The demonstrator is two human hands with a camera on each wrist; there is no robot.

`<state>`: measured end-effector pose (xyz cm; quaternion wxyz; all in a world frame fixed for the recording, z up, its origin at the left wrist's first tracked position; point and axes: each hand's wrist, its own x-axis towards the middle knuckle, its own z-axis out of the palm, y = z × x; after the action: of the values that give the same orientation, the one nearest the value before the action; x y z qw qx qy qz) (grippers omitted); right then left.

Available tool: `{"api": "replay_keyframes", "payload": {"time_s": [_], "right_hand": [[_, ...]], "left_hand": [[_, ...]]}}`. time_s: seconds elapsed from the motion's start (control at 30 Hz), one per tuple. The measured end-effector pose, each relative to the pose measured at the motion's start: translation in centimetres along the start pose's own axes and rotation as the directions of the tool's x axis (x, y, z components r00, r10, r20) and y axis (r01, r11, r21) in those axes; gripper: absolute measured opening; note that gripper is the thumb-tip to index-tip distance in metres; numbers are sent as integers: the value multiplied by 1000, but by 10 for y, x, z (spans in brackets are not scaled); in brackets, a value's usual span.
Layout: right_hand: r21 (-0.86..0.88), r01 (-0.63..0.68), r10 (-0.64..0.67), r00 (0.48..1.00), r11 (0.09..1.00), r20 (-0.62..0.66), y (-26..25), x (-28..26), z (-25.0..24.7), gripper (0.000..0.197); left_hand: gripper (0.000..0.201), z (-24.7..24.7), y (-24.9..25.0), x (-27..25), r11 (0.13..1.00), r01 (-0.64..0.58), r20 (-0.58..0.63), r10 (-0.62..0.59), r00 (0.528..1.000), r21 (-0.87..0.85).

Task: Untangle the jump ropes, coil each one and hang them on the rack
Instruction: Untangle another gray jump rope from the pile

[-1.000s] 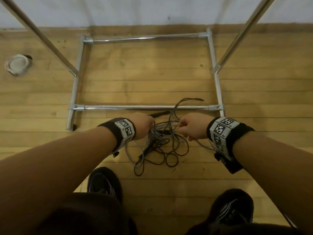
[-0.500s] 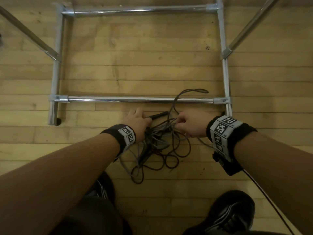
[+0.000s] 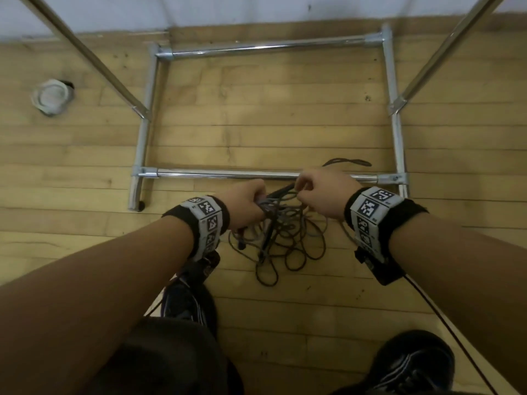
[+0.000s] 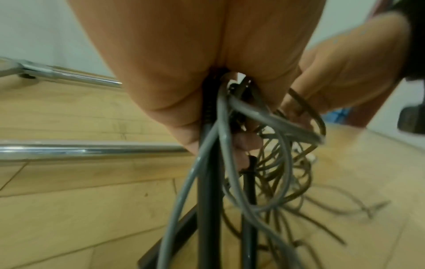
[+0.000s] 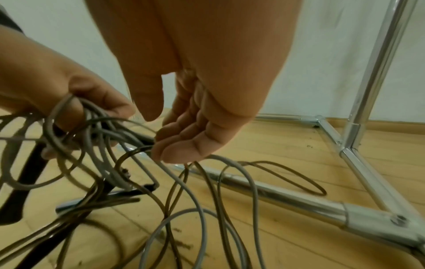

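Grey and brown jump ropes (image 3: 285, 240) form one tangle on the wood floor, in front of the chrome rack's (image 3: 228, 174) near bottom bar. My left hand (image 3: 258, 199) grips a bunch of grey cord and black handles (image 4: 209, 209) and holds its top off the floor. My right hand (image 3: 306, 192) is close beside it, fingers curled. In the left wrist view a brown cord loop (image 4: 301, 102) runs round those fingers. From the right wrist, the brown cord (image 5: 128, 154) meets the fingertips (image 5: 174, 151). A brown loop (image 3: 348, 161) lies over the bar.
The rack's slanted uprights (image 3: 94, 61) (image 3: 445, 49) rise on both sides, with the white wall (image 3: 256, 10) behind. A round grey floor fitting (image 3: 50, 96) sits far left. My black shoes (image 3: 185, 303) (image 3: 413, 363) stand just behind the tangle. A thin black cable (image 3: 445, 323) trails from my right wrist.
Both hands have moved up toward the near bar and closer together. The left hand has gathered the bunch of cords and raised it. The head view has tilted up toward the wall.
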<state>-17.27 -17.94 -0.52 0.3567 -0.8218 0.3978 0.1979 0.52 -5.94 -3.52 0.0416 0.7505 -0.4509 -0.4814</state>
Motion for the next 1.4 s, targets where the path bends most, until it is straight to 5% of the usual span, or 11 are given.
{"api": "replay_keyframes", "payload": {"time_s": [0.2, 0.37, 0.47, 0.63, 0.8, 0.97, 1.1, 1.23, 1.4], "right_hand": [[198, 90, -75, 994, 976, -82, -32, -11, -23, 49], [298, 230, -166, 960, 926, -226, -55, -34, -50, 19], [306, 288, -173, 920, 908, -351, -60, -51, -65, 14], [313, 294, -110, 863, 903, -494, -55, -84, -81, 17], [267, 167, 0, 848, 949, -529, -47, -112, -84, 13], [118, -38, 79, 926, 992, -369, -38, -138, -83, 12], [49, -80, 91, 956, 996, -280, -33, -154, -79, 15], [80, -20, 37, 974, 997, -222, -40, -167, -80, 16], [233, 214, -161, 960, 949, -228, -72, -182, -88, 32]], "left_hand": [[27, -49, 18, -56, 888, -163, -130, 118, 984, -429], [22, -80, 33, -111, 661, -319, -183, 268, 946, -679], [19, -86, 44, -136, 729, -336, -229, 246, 942, -597], [10, -84, 60, -161, 981, -162, -375, 110, 921, -111], [22, -77, 76, -178, 988, -14, -386, 72, 920, 151], [17, -81, 92, -193, 998, -5, -370, 29, 928, 66], [13, -89, 100, -207, 978, -149, -331, 93, 939, -146], [23, -99, 112, -222, 874, -344, -345, 223, 912, -344], [23, -107, 127, -235, 803, -455, -357, 325, 876, -384]]}}
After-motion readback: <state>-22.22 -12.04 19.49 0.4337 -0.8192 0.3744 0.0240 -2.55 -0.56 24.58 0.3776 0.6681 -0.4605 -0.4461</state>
